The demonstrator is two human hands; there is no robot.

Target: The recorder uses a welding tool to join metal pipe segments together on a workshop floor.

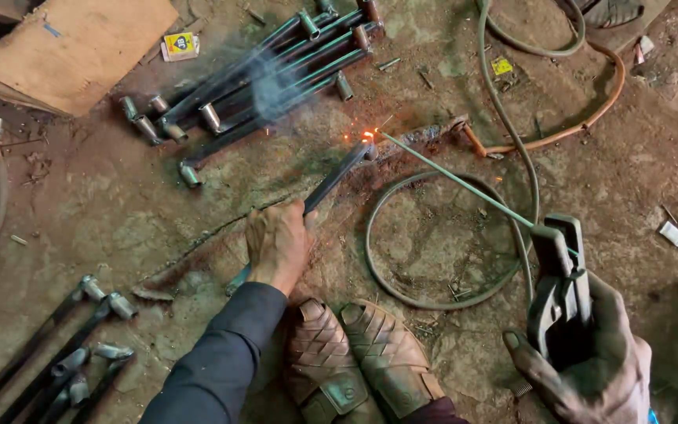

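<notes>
Bare, dusty dirt floor [119,204]

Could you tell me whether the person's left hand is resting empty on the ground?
No, the left hand is gripping a dark metal bar whose far end meets the welding rod at the sparks.

Floor [119,196]: bare packed dirt, rough, matt, greenish-brown stains. Flat bar [331,180] in left hand [276,243]: dark steel, dull, mill-scale look. Electrode holder [563,290] in right hand [590,361]: black, worn, matt, grimy; hand itself soot-smeared. Welding rod [457,179]: thin, grey-green coating, matt. Finished bar pieces [260,78] toward the floor's far edge: dark metal with bare, slightly shiny tube ends. Cable [512,133]: grey-green rubbery sheath, dusty; hose [582,118] orange, smooth. Board [72,47] at far left corner: raw tan wood, matt. Sandals [355,361]: woven brown leather look, scuffed. Sleeve [221,361]: dark cloth.
</notes>
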